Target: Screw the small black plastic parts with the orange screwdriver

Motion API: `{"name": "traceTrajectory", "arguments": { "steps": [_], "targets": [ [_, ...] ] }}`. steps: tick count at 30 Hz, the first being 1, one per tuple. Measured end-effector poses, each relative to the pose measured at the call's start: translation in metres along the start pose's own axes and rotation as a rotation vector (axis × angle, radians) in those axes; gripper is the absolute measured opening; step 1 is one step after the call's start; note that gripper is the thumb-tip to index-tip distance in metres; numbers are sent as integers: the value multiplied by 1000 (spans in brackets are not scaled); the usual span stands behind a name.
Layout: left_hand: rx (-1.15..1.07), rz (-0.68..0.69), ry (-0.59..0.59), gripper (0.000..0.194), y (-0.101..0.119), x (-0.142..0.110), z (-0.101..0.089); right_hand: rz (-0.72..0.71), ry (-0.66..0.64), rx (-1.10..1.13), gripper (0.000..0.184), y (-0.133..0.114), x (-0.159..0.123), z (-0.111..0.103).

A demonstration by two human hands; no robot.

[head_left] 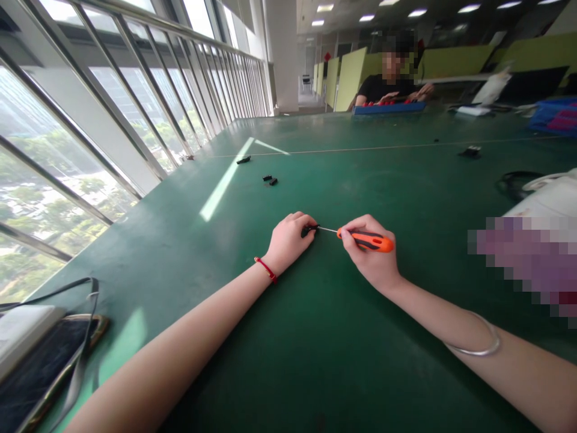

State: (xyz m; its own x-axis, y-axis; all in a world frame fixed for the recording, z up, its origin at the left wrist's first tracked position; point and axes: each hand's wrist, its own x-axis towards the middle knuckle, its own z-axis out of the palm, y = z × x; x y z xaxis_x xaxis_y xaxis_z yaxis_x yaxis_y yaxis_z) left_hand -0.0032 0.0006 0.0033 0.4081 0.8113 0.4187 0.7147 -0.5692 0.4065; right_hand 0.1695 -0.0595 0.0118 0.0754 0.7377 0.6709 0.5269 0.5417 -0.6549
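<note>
Low over the green table point(288, 337), my left hand point(291, 242) is closed on a small black part point(309, 230), mostly covered by the fingers. My right hand point(373, 257) grips a screwdriver point(372, 241) by its orange and black handle. The thin metal shaft points left, and its tip meets the black part or ends right beside it; which of these I cannot tell. Farther up the table lie two small black pieces point(270, 180) close together and a longer black piece point(243, 160).
At the left front are a phone point(40, 361), a white box point(22, 331) and a cable point(83, 355). A metal railing point(157, 36) runs along the left. Across the table a person point(374, 90) sits behind a blue tray point(390, 108). A black item point(471, 152) and a blue basket point(554, 117) lie right.
</note>
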Motion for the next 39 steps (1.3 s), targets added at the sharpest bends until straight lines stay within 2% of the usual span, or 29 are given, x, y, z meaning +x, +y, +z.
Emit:
{"name": "traceTrajectory", "arguments": {
  "steps": [11, 33, 39],
  "targets": [
    [81, 6, -18, 14, 3, 1, 2, -72, -9, -155, 12, 1, 0, 0],
    [90, 26, -19, 13, 2, 1, 3, -12, -12, -74, 11, 4, 2, 3],
    [103, 28, -20, 14, 2, 2, 3, -51, -8, -19, 9, 7, 0, 5]
  ]
}}
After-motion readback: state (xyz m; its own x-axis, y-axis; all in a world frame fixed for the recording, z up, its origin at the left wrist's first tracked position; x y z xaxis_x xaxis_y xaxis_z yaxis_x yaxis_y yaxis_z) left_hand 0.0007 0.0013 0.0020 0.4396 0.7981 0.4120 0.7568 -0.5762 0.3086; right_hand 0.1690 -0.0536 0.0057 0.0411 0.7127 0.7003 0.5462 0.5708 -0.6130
